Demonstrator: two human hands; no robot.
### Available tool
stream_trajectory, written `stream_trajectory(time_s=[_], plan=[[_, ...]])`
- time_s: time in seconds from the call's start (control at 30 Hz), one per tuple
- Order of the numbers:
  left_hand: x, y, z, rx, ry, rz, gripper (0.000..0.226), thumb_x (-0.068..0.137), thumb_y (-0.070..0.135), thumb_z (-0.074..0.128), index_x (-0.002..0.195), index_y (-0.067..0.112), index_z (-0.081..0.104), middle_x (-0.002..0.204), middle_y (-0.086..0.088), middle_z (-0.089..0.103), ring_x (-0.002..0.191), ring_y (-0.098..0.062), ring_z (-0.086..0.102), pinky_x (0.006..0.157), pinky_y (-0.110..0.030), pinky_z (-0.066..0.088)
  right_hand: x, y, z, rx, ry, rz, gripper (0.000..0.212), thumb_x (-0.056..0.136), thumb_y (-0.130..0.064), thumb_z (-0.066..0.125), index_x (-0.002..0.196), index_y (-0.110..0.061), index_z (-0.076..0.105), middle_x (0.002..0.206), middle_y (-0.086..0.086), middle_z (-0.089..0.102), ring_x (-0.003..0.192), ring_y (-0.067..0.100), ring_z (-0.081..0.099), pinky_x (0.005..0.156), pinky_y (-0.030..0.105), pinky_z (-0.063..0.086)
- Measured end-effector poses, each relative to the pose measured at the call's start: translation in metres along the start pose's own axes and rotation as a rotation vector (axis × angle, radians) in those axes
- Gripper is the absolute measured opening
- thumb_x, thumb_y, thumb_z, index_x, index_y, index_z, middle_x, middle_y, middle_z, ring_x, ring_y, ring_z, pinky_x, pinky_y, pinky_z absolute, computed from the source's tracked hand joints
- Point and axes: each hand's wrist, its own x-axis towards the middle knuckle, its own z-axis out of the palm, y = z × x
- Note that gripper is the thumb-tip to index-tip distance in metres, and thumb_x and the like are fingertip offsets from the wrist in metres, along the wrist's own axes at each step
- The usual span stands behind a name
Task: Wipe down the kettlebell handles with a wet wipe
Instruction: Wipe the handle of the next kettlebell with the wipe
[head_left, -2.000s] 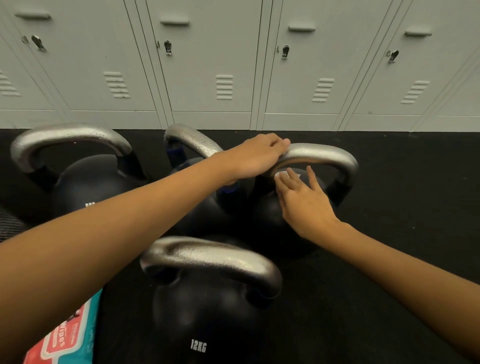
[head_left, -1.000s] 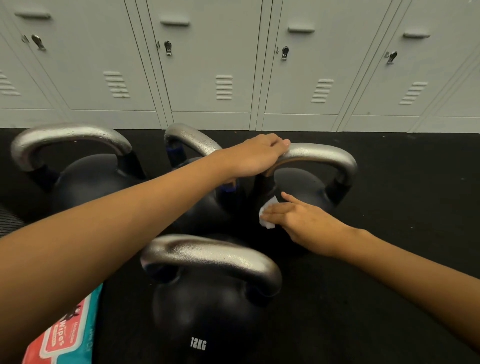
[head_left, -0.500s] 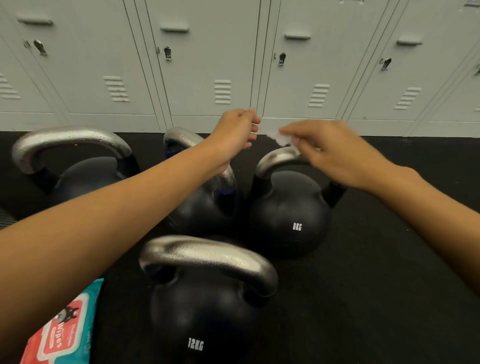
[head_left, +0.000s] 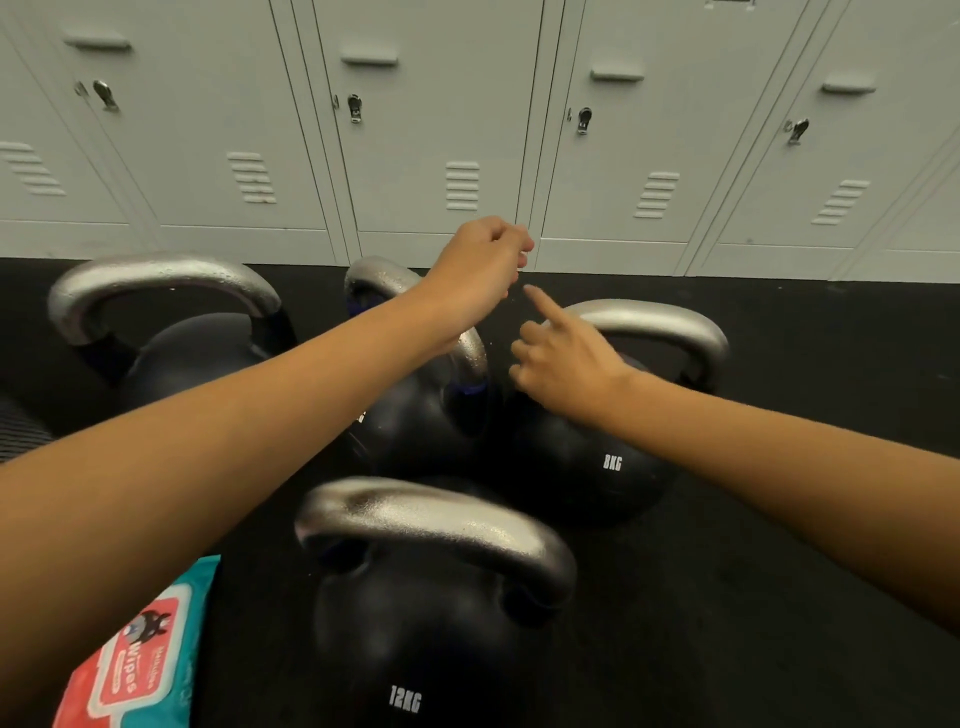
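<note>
At the lower left corner of the frame: wipes pack (head_left: 136, 670), teal with a red label, lay flat on the black floor (head_left: 779, 597), partly cut off by the frame edge; whether it was open, and what was left inside, could not be told.
Left hand (head_left: 478, 270): raised at upper centre, curled closed into a loose fist in front of the lockers (head_left: 441, 130); whether it pinched anything could not be told.
Right hand (head_left: 563, 364): just below and to the right of the left hand, index finger stretched up toward it, the other fingers curled in; it gripped nothing visible.
Wet wipe: not clearly visible in either hand.
8KG kettlebell (head_left: 597, 457): centre right, its silver handle (head_left: 675, 322) behind the right hand, untouched.
Middle kettlebell (head_left: 415, 415): centre, touching the 8KG one, its handle partly hidden by the left wrist.
Left kettlebell (head_left: 192, 353): upper left, apart from both hands.
12KG kettlebell (head_left: 415, 649): bottom centre, nearest the camera, below both forearms.
</note>
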Motion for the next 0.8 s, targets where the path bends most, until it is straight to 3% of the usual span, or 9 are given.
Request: stream_trajectory(time_s=[0.07,0.13,0.2,0.27,0.33,0.47,0.63,0.73,0.8], plan=[[-0.001,-0.001,0.001,0.013,-0.022,-0.013,0.021,0.101,0.024,0.040,0.104,0.015,0.059,0.093,0.003,0.060,0.092,-0.016,0.057,0.091,-0.034,0.051,-0.003,-0.004,-0.001,-0.081,-0.032,-0.025,0.033,0.102,-0.022,0.041,0.131,-0.022,0.057,0.126,0.002,0.058,0.130,0.030,0.042,0.110,0.064,-0.014],[-0.002,-0.002,0.002,0.044,-0.029,0.000,0.018,0.100,0.026,0.041,0.104,0.018,0.056,0.093,0.003,0.060,0.094,-0.017,0.059,0.094,-0.038,0.050,-0.011,0.000,0.009,-0.069,0.052,-0.013,0.036,0.101,-0.023,0.044,0.135,-0.026,0.053,0.128,0.001,0.056,0.134,0.029,0.039,0.106,0.066,-0.015],[-0.002,-0.005,0.000,0.098,-0.031,0.016,0.014,0.100,0.029,0.041,0.105,0.021,0.051,0.096,0.003,0.062,0.099,-0.019,0.061,0.096,-0.042,0.049,-0.020,0.013,0.014,-0.039,0.205,0.039,0.034,0.095,-0.027,0.056,0.128,-0.035,0.060,0.120,-0.003,0.062,0.125,0.024,0.051,0.115,0.065,0.002],[-0.003,-0.007,-0.001,0.127,-0.024,0.014,0.014,0.100,0.031,0.041,0.109,0.022,0.047,0.101,-0.002,0.063,0.102,-0.023,0.061,0.096,-0.044,0.049,-0.027,0.026,0.016,0.041,0.302,0.102,0.025,0.090,-0.032,0.064,0.115,-0.038,0.069,0.107,-0.005,0.069,0.103,0.020,0.064,0.110,0.058,0.024],[-0.003,-0.007,-0.003,0.114,-0.005,0.011,0.014,0.100,0.030,0.040,0.110,0.021,0.046,0.099,-0.004,0.063,0.103,-0.026,0.062,0.095,-0.045,0.049,-0.028,0.035,0.015,0.203,0.294,0.132,0.025,0.094,-0.040,0.059,0.117,-0.035,0.068,0.108,-0.003,0.069,0.098,0.022,0.065,0.104,0.053,0.032],[-0.001,-0.002,-0.005,0.089,0.021,0.024,0.012,0.100,0.027,0.041,0.108,0.021,0.048,0.095,-0.003,0.061,0.104,-0.028,0.062,0.093,-0.045,0.050,-0.010,0.027,-0.010,0.219,0.100,0.143,0.040,0.103,-0.045,0.032,0.119,-0.026,0.064,0.117,-0.002,0.066,0.110,0.023,0.059,0.103,0.042,0.030],[-0.001,-0.005,-0.005,0.127,-0.026,0.031,0.011,0.097,0.021,0.046,0.100,0.023,0.056,0.108,-0.005,0.063,0.103,-0.021,0.061,0.096,-0.042,0.049,0.013,-0.004,-0.014,-0.093,-0.131,0.008,0.037,0.104,-0.032,0.035,0.132,-0.020,0.057,0.131,0.004,0.058,0.124,0.028,0.049,0.112,0.049,0.021],[-0.002,-0.006,-0.003,0.159,-0.068,0.033,0.013,0.097,0.020,0.046,0.102,0.022,0.058,0.109,-0.003,0.062,0.105,-0.018,0.059,0.097,-0.038,0.048,0.003,-0.013,0.004,-0.184,-0.065,-0.080,0.040,0.104,-0.026,0.037,0.142,-0.015,0.046,0.142,0.010,0.048,0.137,0.033,0.035,0.117,0.054,0.011],[-0.003,-0.006,0.001,0.185,-0.106,0.028,0.017,0.097,0.019,0.046,0.107,0.019,0.060,0.108,-0.001,0.062,0.105,-0.017,0.058,0.095,-0.033,0.048,-0.007,-0.006,0.019,-0.158,0.063,-0.090,0.043,0.102,-0.027,0.043,0.144,-0.022,0.045,0.143,0.006,0.049,0.140,0.031,0.033,0.118,0.054,0.008]])
